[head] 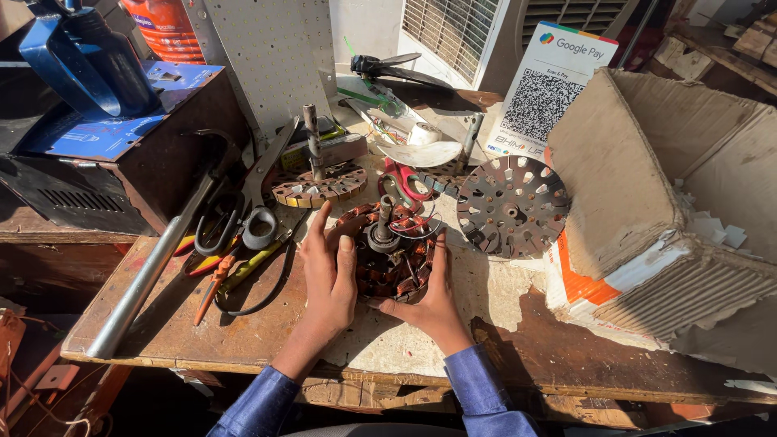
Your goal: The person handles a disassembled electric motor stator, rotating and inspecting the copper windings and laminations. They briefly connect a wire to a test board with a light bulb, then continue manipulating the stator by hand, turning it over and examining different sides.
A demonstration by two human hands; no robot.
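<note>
Left hand point(330, 279) and right hand point(433, 301) cup copper-wound stator point(394, 252) on desk point(243, 332). Scissors point(243, 202) left of stator; perforated metal disc point(511, 205) right of it; cardboard box point(647, 202) beyond disc.

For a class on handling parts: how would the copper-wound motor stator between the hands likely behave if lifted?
The stator probably feels heavy for its size, being dense metal and copper coils. Its loose thin wires look fragile and could snag. Lying flat, it seems unlikely to roll.

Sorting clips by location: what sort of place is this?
Probably a small fan-motor repair shop: both hands grip a copper-wound stator on a worn wooden bench, beside scissors and a slotted metal rotor disc.
</note>
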